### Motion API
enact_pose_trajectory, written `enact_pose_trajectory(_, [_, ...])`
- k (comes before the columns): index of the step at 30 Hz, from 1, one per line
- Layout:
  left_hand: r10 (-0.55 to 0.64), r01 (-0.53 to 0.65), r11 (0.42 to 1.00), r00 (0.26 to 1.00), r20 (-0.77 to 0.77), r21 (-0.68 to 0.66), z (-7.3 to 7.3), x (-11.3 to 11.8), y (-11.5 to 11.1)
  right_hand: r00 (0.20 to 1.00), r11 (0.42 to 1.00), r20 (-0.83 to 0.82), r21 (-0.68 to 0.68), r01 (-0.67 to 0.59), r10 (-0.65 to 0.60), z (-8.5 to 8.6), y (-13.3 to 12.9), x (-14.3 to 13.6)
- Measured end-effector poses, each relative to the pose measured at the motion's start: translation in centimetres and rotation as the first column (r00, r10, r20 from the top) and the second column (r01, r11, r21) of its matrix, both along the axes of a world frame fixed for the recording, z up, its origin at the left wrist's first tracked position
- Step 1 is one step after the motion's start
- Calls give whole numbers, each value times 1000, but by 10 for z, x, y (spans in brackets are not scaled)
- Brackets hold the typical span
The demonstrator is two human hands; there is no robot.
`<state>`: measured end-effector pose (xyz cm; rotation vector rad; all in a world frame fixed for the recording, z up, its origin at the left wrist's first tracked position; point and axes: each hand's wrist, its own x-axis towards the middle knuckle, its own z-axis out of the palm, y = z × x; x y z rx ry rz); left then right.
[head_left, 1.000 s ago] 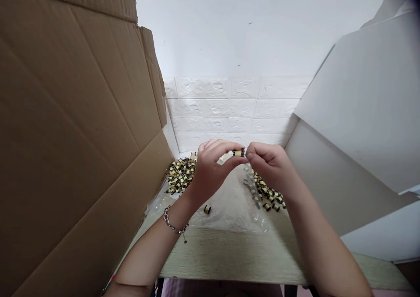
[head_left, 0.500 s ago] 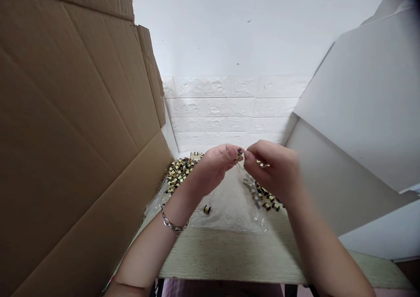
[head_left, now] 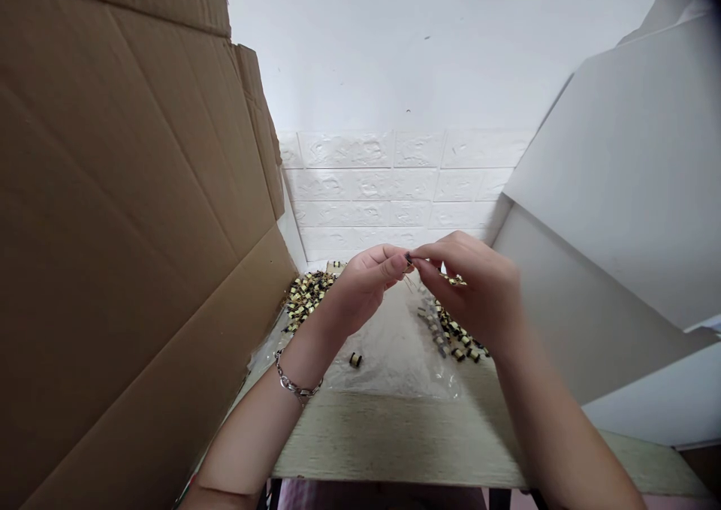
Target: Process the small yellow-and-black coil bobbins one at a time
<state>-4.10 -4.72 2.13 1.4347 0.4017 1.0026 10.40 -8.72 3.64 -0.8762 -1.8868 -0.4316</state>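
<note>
Between the thumb and fingers of my left hand is a small wire coil with a dark end, mostly covered by the fingertips. Thin copper-coloured wires hang below it. My right hand is closed in a pinch at the coil's right side, thumb and forefinger touching it; whether they grip its body or a wire end is hard to see. Below my left wrist, a single yellow coil with black ends lies on a clear plastic bag.
A heap of similar coils lies at the left, and another group of coils at the right, partly under plastic. A tall cardboard sheet walls the left side of the wooden table. White panels stand at the right; a white brick-patterned wall is behind.
My right hand has moved slightly left, its fingertips now meeting the coil's dark end. The coil has turned a little in my left fingers, while the left arm stays nearly still.
</note>
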Motion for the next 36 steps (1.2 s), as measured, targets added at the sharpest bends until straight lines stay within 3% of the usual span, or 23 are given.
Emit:
enact_pose_trajectory(11, [45,-46,999,997,64,24,4,-3,-3,999,999,1,13,-35,35,-4,1,-1])
enact_pose_trajectory(22, [42,-46,997,997,57,68,1,-1,2,1000,999,-2,50,12,-12,-8,9,-4])
enact_pose_trajectory(36, [61,-64,998,994,89,30,-2,1,3,999,999,43,53,10,-13,-10,14,-1])
